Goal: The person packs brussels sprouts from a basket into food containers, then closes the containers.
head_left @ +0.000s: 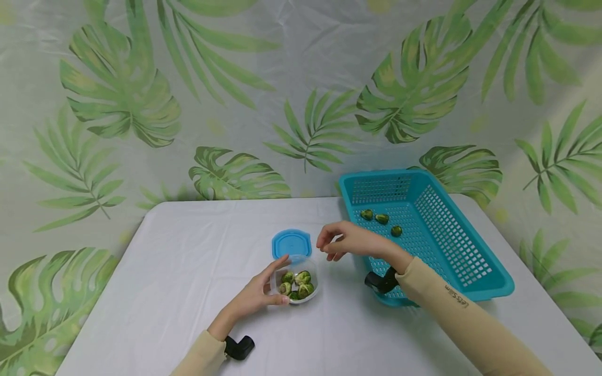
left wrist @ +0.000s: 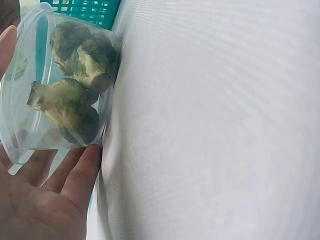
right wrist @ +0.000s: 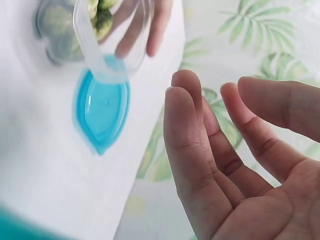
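Note:
A small clear plastic container (head_left: 315, 270) stands on the table with several Brussels sprouts (head_left: 303, 278) inside. My left hand (head_left: 258, 289) holds it from the left, thumb at the near side and fingers round the far side. In the left wrist view, sprouts (left wrist: 65, 102) show through its wall. My right hand (head_left: 351, 240) hovers between the container and the basket, its fingers loosely bent. The right wrist view shows nothing between the thumb and fingers of that hand (right wrist: 250, 175). A blue lid (head_left: 291, 244) lies just behind the container.
A turquoise perforated basket (head_left: 475, 245) stands on the right of the table, under the right forearm. Three Brussels sprouts (head_left: 382, 219) lie toward its far left. A white cloth (head_left: 188, 261) covers the table, and a leaf-patterned sheet (head_left: 310, 68) hangs behind.

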Demonstrator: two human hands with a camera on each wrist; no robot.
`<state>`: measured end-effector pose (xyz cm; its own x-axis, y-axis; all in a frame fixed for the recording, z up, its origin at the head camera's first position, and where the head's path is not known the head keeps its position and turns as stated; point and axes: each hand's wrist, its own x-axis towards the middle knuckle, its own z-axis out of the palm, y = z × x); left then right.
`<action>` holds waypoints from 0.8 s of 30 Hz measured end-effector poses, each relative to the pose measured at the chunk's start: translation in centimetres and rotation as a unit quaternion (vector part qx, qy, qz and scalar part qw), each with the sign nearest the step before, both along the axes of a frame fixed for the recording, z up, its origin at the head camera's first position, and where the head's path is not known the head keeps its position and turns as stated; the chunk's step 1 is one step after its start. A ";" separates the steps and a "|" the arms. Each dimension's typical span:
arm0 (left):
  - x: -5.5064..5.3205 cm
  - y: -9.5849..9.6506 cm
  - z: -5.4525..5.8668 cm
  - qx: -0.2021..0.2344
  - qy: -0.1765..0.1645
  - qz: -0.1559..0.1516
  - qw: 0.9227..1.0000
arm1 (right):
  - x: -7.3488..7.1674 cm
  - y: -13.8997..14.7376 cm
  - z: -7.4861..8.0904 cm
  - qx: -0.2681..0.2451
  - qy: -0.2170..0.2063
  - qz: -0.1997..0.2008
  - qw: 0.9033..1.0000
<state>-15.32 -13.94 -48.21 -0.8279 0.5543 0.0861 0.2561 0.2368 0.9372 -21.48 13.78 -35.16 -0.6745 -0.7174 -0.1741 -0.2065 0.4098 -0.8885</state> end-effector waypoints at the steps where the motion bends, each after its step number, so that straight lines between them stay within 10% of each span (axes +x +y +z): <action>1: 0.0 0.0 0.0 0.001 0.000 -0.001 1.000 | -0.1 0.3 0.0 0.001 0.001 -0.005 1.000; 24: -0.1 0.0 -0.2 0.015 0.004 -0.006 1.000 | -2.8 8.4 -1.0 -0.058 -0.013 -0.103 0.993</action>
<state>-15.42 -13.98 -48.43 -0.8209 0.5605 0.1089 0.2653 0.2055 0.9420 -24.31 22.18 -36.21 -0.8056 -0.5806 -0.1178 -0.1049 0.3355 -0.9362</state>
